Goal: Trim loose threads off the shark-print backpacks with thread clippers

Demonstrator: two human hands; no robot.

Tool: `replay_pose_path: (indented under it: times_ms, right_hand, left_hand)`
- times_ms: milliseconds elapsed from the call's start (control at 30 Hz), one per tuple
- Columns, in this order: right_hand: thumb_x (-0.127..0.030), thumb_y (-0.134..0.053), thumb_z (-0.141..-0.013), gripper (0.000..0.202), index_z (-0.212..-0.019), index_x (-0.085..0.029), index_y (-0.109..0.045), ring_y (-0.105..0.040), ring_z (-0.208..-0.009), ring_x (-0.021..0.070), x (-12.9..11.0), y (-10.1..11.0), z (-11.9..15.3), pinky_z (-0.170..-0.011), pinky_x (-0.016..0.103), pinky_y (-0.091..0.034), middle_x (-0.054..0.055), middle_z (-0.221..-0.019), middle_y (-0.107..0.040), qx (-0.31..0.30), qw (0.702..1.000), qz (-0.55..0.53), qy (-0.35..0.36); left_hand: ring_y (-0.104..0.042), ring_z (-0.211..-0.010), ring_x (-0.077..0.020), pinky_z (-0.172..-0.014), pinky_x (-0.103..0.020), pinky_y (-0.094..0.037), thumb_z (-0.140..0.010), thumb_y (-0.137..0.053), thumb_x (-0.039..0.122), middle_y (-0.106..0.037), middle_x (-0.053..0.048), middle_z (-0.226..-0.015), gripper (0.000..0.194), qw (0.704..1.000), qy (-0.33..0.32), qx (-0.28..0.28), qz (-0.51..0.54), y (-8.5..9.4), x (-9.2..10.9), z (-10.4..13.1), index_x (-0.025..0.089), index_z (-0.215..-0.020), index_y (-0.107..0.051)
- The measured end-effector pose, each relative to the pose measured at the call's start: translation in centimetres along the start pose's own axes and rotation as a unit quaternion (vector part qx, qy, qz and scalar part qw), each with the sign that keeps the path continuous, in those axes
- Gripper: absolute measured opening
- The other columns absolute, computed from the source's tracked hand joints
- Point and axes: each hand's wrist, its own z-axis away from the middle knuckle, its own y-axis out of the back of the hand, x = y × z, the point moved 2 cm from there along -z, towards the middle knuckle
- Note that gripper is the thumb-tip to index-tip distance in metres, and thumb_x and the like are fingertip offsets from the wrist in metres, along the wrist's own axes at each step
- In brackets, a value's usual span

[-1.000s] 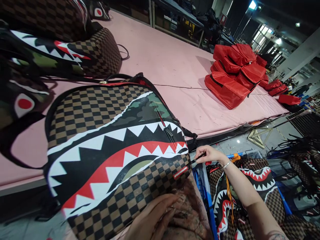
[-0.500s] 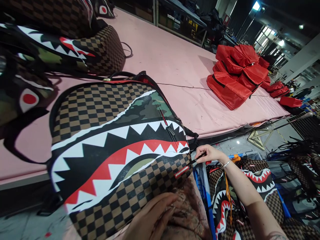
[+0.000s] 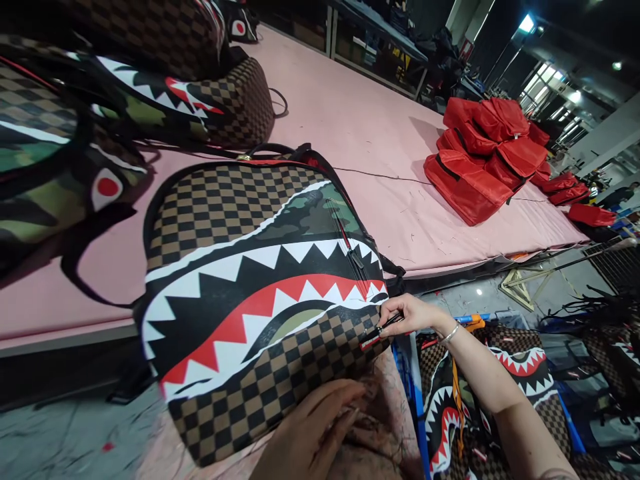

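Observation:
A checkered backpack (image 3: 215,207) with a shark-mouth print lies at the edge of the pink table, its lower part jutting out past it. My right hand (image 3: 404,315) pinches a small dark tool, probably thread snips, with the tip at the red label (image 3: 371,341) near the bag's lower right corner. Under the bag's lower edge, my left hand (image 3: 320,427) is in the foreground with its fingers stretched out and close to the checkered side. Whether it touches the bag is unclear.
More shark-print bags (image 3: 255,100) are piled at the left of the pink table (image 3: 320,100). Red bags (image 3: 470,187) form a heap farther right. Below, a blue-edged bin (image 3: 420,413) holds other printed bags. A person appears far off at the right.
My right hand has moved left and brought the tool onto the label area. The view has shifted, and the backpack appears farther right. Another printed bag now shows at the left edge.

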Motion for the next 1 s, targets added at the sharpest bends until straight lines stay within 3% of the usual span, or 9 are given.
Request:
replay_pose_path:
  times_ms: [200, 433, 600, 733, 900, 1000]
  right_hand:
    - [-0.033, -0.071, -0.069, 0.030, -0.076, -0.008, -0.057, -0.049, -0.065, 0.0077, 0.1, 0.0, 0.2, -0.061, 0.019, -0.039, 0.003, -0.075, -0.057, 0.026, 1.000, -0.001, -0.002]
    - [-0.034, -0.071, -0.070, 0.032, -0.080, -0.008, -0.056, -0.051, -0.066, 0.0077, 0.7, 1.3, 1.9, -0.063, 0.019, -0.040, 0.004, -0.079, -0.058, 0.022, 0.998, -0.032, -0.041]
    - [-0.038, -0.072, -0.067, 0.035, -0.078, -0.009, -0.055, -0.049, -0.064, 0.0076, 0.2, 0.5, 1.0, -0.060, 0.019, -0.038, 0.002, -0.074, -0.056, 0.003, 0.998, -0.023, -0.058]
    - [-0.036, -0.070, -0.070, 0.032, -0.077, -0.009, -0.055, -0.050, -0.066, 0.0080, 0.0, 0.0, 0.4, -0.062, 0.019, -0.039, 0.003, -0.076, -0.057, -0.001, 1.000, -0.007, -0.025]
    - [-0.031, -0.070, -0.071, 0.027, -0.076, -0.009, -0.056, -0.048, -0.064, 0.0069, -0.5, -0.5, 0.6, -0.060, 0.018, -0.037, 0.003, -0.074, -0.056, 0.019, 1.000, 0.005, 0.000]
    - [-0.031, -0.073, -0.065, 0.029, -0.073, -0.009, -0.057, -0.047, -0.060, 0.0069, -0.3, -1.0, 0.8, -0.057, 0.018, -0.036, 0.003, -0.071, -0.056, 0.049, 0.997, -0.064, -0.012]
  left_hand:
    - [-0.061, -0.093, -0.0070, -0.081, -0.012, -0.048, -0.085, -0.046, 0.025, -0.063, 0.005, -0.105, 0.026, 1.000, -0.004, 0.027, 0.004, -0.3, -1.0, 0.9, 0.030, -0.105, -0.062]
    - [-0.062, -0.093, -0.0091, -0.081, -0.014, -0.047, -0.086, -0.044, 0.027, -0.064, 0.002, -0.104, 0.026, 1.000, 0.009, 0.002, -0.005, 0.3, -0.6, 0.7, 0.026, -0.102, -0.065]
    - [-0.060, -0.095, -0.0075, -0.082, -0.013, -0.047, -0.086, -0.044, 0.026, -0.062, 0.003, -0.107, 0.026, 0.999, -0.014, 0.022, 0.018, -0.7, -0.9, 0.9, 0.028, -0.106, -0.062]
    - [-0.060, -0.096, -0.0070, -0.082, -0.012, -0.047, -0.086, -0.044, 0.025, -0.061, 0.004, -0.108, 0.027, 1.000, -0.001, 0.017, 0.011, -0.8, -1.4, 1.4, 0.030, -0.108, -0.060]
    - [-0.061, -0.093, -0.0114, -0.081, -0.018, -0.049, -0.087, -0.044, 0.031, -0.063, 0.000, -0.106, 0.026, 1.000, 0.014, 0.006, 0.014, -0.5, -0.8, 1.2, 0.026, -0.105, -0.063]
    - [-0.062, -0.091, -0.0104, -0.079, -0.015, -0.048, -0.086, -0.046, 0.029, -0.064, 0.001, -0.104, 0.025, 1.000, -0.002, 0.002, 0.007, -0.4, -0.2, 0.8, 0.025, -0.104, -0.063]
